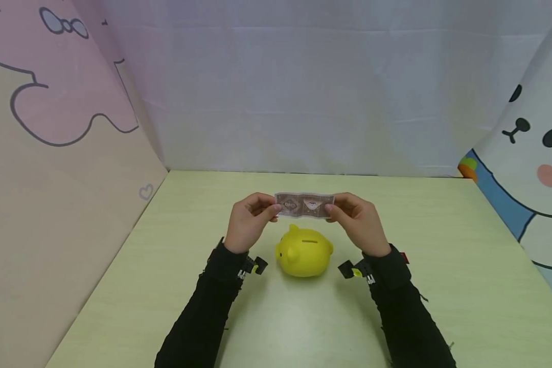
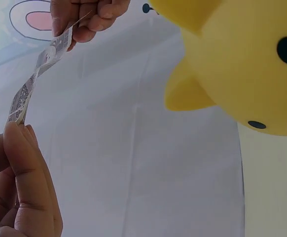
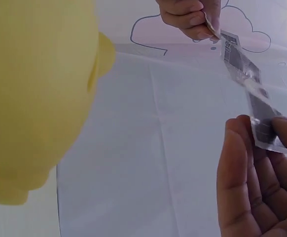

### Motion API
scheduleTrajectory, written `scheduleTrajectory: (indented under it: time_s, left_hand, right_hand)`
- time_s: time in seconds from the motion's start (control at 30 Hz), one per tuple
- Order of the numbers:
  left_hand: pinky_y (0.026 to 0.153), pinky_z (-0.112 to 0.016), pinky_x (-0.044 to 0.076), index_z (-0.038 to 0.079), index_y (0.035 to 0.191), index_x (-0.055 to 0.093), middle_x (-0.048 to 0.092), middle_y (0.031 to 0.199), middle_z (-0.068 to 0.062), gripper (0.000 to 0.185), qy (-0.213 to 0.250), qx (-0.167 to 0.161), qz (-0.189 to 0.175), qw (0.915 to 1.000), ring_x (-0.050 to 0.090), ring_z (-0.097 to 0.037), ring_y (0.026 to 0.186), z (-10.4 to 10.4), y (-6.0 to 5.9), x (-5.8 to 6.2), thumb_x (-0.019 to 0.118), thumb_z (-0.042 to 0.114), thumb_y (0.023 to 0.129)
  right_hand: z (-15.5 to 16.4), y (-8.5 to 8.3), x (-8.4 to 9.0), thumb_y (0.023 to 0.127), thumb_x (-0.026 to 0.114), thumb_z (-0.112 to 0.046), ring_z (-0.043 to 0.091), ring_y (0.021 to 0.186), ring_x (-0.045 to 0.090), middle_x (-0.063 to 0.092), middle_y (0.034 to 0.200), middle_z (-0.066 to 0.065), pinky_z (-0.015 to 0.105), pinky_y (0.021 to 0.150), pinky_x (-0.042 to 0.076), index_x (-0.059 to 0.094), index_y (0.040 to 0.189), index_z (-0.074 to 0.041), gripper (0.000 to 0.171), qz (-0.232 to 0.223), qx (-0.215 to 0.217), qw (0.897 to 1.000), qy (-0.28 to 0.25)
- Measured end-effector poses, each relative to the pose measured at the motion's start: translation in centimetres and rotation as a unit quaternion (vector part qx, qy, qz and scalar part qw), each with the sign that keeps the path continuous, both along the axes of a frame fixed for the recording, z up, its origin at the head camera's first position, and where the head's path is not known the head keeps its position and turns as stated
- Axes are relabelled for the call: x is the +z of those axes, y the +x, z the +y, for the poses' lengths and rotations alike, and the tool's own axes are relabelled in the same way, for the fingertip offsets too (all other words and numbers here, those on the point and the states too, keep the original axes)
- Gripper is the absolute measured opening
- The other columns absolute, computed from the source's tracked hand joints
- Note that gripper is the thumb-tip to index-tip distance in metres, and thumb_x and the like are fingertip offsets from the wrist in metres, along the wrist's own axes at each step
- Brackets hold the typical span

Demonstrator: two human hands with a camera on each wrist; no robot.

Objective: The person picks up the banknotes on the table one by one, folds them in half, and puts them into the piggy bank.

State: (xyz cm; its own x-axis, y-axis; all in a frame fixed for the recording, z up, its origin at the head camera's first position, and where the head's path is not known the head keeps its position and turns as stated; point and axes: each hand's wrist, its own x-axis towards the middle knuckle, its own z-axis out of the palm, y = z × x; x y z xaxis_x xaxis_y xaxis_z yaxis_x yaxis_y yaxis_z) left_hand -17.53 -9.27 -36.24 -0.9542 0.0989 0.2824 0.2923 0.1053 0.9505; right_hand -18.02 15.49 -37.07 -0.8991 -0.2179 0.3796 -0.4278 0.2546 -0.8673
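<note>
We see one creased, brown-and-white paper banknote (image 1: 302, 205) above a pale yellow-green table (image 1: 451, 271), near one rounded, yellow, pig-shaped bank (image 1: 303, 258). The left hand (image 1: 247, 224) and right hand (image 1: 362, 225) each pinch one of the banknote's short ends. The table spreads wide on both sides, its far edge meeting white cloth (image 1: 303, 97). The head view shows us the bank's slot (image 1: 310, 241); the wrist views, the banknote's wavy bends.

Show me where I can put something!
The table is bare left of the left sleeve, right of the right sleeve, and between them in front of the yellow bank. It's crowded from the bank to the note held by left grip and right grip.
</note>
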Motion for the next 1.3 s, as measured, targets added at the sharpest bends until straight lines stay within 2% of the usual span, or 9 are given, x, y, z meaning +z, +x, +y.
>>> scheduleTrajectory:
  time_s: [0.27, 0.47, 0.83, 1.13, 1.3]
  left_hand:
    - [0.073, -0.029, 0.058, -0.004, 0.102, 0.066, 0.066, 0.096, -0.022, 0.013, -0.005, 0.013, 0.007, 0.9999, 0.062, -0.008, 0.071, 0.3, 0.5, 0.0, 0.067, 0.003, 0.091]
    - [0.072, -0.027, 0.057, -0.004, 0.103, 0.066, 0.066, 0.096, -0.023, 0.015, -0.009, 0.011, 0.01, 0.9998, 0.062, -0.007, 0.071, 0.3, 0.8, 0.0, 0.067, 0.004, 0.091]
    - [0.077, -0.029, 0.059, -0.005, 0.11, 0.063, 0.064, 0.103, -0.025, 0.019, 0.002, -0.036, 0.016, 0.9992, 0.064, -0.005, 0.078, 0.0, 1.0, 0.0, 0.064, 0.004, 0.093]
    - [0.081, -0.028, 0.058, -0.005, 0.122, 0.062, 0.065, 0.107, -0.026, 0.027, -0.003, -0.057, 0.018, 0.9982, 0.065, -0.006, 0.08, 0.0, 1.4, 0.4, 0.059, 0.007, 0.097]
    - [0.082, -0.028, 0.059, -0.006, 0.121, 0.062, 0.064, 0.111, -0.027, 0.026, 0.011, -0.076, 0.03, 0.9966, 0.066, -0.009, 0.085, 0.1, 1.8, 0.7, 0.055, 0.007, 0.099]
  right_hand:
    - [0.1, 0.2, 0.2, 0.096, 0.062, -0.006, 0.005, 0.071, 0.065, 0.067, 0.09, 0.021, 0.024, 0.07, 0.059, 0.066, 0.102, 0.005, 0.014, 0.006, -0.016, 1.0, -0.008]
    - [0.0, 0.4, 0.2, 0.095, 0.062, -0.003, 0.006, 0.068, 0.064, 0.066, 0.086, 0.018, 0.024, 0.066, 0.059, 0.065, 0.099, 0.007, 0.011, 0.009, -0.023, 1.0, -0.014]
    - [-0.4, 0.6, 0.3, 0.095, 0.062, -0.002, 0.007, 0.065, 0.061, 0.065, 0.082, 0.023, 0.021, 0.063, 0.057, 0.066, 0.097, 0.007, 0.011, 0.008, -0.028, 0.999, -0.019]
    - [-0.4, 0.7, 0.3, 0.094, 0.063, -0.002, 0.006, 0.065, 0.062, 0.066, 0.079, 0.011, 0.022, 0.063, 0.058, 0.066, 0.096, 0.008, 0.01, 0.013, -0.036, 0.999, -0.029]
    - [-0.4, 0.8, 0.3, 0.094, 0.063, -0.001, 0.006, 0.065, 0.062, 0.066, 0.08, 0.014, 0.022, 0.063, 0.058, 0.066, 0.096, 0.008, 0.01, 0.011, -0.036, 0.999, -0.037]
